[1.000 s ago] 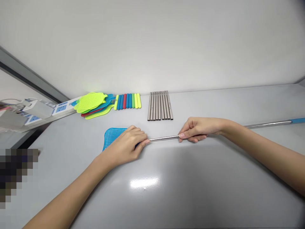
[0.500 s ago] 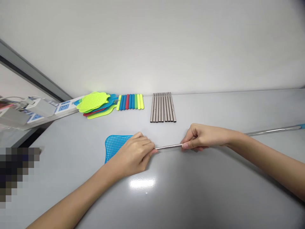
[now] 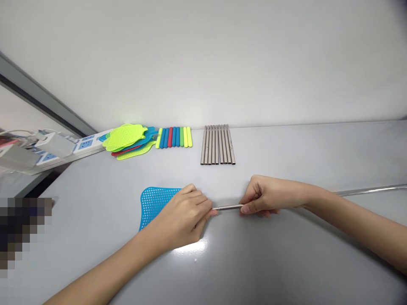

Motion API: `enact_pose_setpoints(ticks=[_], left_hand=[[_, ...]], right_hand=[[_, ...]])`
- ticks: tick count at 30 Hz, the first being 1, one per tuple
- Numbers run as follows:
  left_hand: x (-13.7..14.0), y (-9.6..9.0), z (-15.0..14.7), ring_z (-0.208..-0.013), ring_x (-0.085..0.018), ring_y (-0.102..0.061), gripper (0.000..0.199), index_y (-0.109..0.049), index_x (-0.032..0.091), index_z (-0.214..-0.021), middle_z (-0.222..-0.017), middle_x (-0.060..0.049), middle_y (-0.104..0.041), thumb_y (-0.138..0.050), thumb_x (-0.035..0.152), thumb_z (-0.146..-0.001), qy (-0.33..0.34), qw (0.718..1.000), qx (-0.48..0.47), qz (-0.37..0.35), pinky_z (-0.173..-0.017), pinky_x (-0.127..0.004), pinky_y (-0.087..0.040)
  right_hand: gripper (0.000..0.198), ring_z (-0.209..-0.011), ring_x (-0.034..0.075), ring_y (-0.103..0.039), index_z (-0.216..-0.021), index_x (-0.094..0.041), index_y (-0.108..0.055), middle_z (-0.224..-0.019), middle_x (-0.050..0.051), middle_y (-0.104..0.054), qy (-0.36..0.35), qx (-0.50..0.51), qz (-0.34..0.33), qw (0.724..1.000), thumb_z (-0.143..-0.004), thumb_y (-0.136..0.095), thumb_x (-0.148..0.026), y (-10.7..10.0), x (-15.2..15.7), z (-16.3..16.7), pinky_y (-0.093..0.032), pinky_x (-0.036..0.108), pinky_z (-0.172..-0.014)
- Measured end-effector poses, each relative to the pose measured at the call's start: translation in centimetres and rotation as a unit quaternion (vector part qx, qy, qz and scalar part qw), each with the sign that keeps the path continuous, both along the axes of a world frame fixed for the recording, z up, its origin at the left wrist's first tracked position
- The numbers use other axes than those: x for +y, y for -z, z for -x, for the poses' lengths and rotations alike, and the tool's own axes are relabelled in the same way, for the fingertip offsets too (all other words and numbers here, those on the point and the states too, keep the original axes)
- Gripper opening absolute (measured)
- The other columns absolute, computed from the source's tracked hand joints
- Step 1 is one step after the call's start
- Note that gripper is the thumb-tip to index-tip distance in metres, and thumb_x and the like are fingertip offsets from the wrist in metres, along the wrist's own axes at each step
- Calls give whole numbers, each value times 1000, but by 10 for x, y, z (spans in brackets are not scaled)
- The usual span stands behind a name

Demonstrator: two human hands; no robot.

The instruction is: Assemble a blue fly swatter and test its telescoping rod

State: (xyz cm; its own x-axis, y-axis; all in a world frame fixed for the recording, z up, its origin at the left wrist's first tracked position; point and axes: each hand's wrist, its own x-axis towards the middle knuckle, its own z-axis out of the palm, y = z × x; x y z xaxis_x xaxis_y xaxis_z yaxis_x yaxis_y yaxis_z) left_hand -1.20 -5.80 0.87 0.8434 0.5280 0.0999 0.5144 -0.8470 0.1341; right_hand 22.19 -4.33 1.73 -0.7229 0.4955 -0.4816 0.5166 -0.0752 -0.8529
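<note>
A fly swatter lies across in front of me, its blue mesh head (image 3: 155,204) on the left. My left hand (image 3: 187,212) is closed around the neck beside the head and covers the joint. My right hand (image 3: 260,197) pinches the metal rod (image 3: 230,207) between thumb and fingers, a short stretch of bare rod showing between both hands. The rod's far part (image 3: 372,190) comes out behind my right wrist and runs past the right edge of the view, so its end is hidden.
On the grey table (image 3: 286,262), a row of metal tubes (image 3: 218,144) lies by the wall. Left of them are coloured handle grips (image 3: 174,137) and a pile of swatter heads (image 3: 127,140). A power strip (image 3: 85,145) with plugged adapters stands at the far left.
Both hands have come slightly nearer to me with the swatter, and the gap between them is shorter. The blue end at the right has gone out of view.
</note>
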Motion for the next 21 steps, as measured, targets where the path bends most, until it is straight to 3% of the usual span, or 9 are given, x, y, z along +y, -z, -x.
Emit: enact_pose_setpoints(ticks=[7,21], left_hand=[[-8,0,-5,-52,-11,-37,30,-48,15,-62,-54,1,-45,-33,22,-87,11,999,-14,28,-57,-28,-28],[2,-7,-6,-61,-12,-41,30,-53,15,-71,-62,0,-48,-31,27,-89,-17,996,8,89,-68,-29,-33]], right_hand=[[27,-36,4,-34,-58,-14,-54,-45,-5,-43,-27,-8,37,999,-76,-51,-34,0,-4,5,-28,17,-33],[27,-41,5,-38,-83,-15,-64,-52,-4,-47,-4,-7,60,998,-77,-52,-39,3,3,1,-28,16,-35]])
